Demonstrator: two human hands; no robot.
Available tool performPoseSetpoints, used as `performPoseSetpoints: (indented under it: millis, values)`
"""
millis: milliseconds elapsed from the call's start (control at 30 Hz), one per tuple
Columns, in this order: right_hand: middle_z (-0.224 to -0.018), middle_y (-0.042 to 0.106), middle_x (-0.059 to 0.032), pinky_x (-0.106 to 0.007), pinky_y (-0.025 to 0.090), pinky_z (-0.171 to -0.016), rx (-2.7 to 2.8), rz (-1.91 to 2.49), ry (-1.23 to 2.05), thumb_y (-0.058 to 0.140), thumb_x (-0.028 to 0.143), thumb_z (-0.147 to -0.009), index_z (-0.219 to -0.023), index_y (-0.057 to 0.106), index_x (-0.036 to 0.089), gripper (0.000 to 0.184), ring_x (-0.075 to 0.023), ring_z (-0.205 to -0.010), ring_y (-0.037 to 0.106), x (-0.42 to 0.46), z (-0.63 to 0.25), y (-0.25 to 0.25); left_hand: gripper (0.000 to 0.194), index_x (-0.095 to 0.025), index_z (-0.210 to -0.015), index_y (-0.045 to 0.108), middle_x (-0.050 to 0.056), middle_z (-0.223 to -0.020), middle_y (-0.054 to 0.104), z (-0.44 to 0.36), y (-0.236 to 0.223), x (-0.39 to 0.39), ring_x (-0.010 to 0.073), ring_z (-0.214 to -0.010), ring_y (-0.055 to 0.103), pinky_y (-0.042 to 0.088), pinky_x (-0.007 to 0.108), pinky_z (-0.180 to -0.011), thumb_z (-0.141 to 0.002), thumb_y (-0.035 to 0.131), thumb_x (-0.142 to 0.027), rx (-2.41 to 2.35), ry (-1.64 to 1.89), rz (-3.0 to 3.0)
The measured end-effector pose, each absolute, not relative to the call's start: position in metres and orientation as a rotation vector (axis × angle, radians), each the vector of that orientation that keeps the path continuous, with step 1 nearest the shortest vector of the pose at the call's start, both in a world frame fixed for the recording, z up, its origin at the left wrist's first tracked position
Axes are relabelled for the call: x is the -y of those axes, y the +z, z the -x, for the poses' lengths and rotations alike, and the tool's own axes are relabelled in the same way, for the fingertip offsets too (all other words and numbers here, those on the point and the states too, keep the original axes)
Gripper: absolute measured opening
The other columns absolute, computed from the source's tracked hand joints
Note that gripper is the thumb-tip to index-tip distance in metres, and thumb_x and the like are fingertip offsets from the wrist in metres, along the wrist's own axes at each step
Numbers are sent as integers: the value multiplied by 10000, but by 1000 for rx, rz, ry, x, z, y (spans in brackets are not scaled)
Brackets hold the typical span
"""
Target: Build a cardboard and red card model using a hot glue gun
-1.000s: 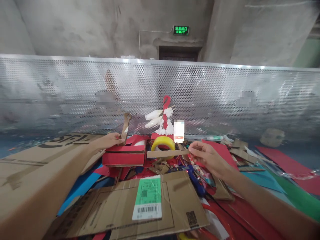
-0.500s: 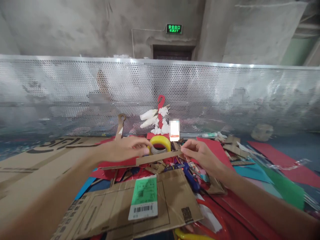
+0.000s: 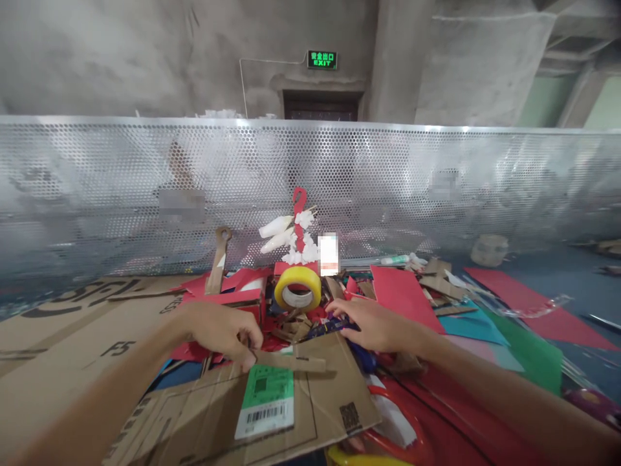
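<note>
My left hand (image 3: 226, 333) is closed, pinching the left end of a narrow cardboard strip (image 3: 310, 364). The strip lies low over a flat cardboard piece (image 3: 334, 395) that bears a green and white shipping label (image 3: 266, 401). On the other side, my right hand (image 3: 373, 325) has its thumb and fingers apart over a blue glue gun (image 3: 363, 357) with a black cord; whether it touches the tool I cannot tell. Behind the hands, a roll of yellow tape (image 3: 314, 285) leans on its side beside a red box (image 3: 242, 298).
A red stand with white flowers (image 3: 301, 239) and a lit phone (image 3: 328, 254) stand at the back, before a perforated metal panel (image 3: 388, 188). Large cardboard (image 3: 72, 343) covers the left. Red paper (image 3: 405, 294), green paper (image 3: 528, 356) and orange-handled scissors (image 3: 412, 424) lie rightward.
The strip has passed from my right hand to my left and come down nearer. My right hand has let go and lowered to the glue gun. The view has turned slightly right.
</note>
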State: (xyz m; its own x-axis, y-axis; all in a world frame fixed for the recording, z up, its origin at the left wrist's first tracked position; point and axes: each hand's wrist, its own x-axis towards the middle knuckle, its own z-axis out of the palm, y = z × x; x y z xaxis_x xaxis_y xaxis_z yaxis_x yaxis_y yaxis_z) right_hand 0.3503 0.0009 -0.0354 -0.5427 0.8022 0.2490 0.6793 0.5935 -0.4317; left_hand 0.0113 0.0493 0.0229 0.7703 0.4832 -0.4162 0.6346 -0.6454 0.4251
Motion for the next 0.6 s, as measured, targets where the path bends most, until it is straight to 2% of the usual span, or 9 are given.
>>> performPoseSetpoints:
  millis: [67,267,467,600]
  values:
    - [-1130,729,-71,-349,468,-849,2464,1198,371,662,186,-824,-1216,640,265,400,-271,-1044,643,1,-351,-34,293,-227,-795,769,19,-730,691,-15,22,-48,166,-632,577,385,257,-549,-815,685,-507,-789,-453,-2309]
    - [-1059,725,-87,-337,446,-739,2537,1275,341,665,235,-816,-1170,629,238,356,-280,-939,661,5,-350,-29,241,-232,-808,795,20,-777,698,-30,17,-41,161,-656,582,397,249,-556,-747,767,-463,-723,-452,-2266]
    - [-1065,704,-110,-357,438,-785,2491,1286,245,648,233,-827,-1181,603,215,357,-289,-967,649,1,-345,-44,261,-235,-860,830,2,-654,693,-41,20,-33,154,-583,548,381,256,-523,-780,756,-473,-650,-598,-2136]
    - [-1084,697,-120,-351,441,-808,2414,1256,233,636,198,-833,-1236,568,194,408,-278,-975,636,0,-347,-39,309,-235,-871,844,3,-663,711,-39,21,-35,151,-579,565,394,249,-513,-729,815,-508,-568,-621,-2081]
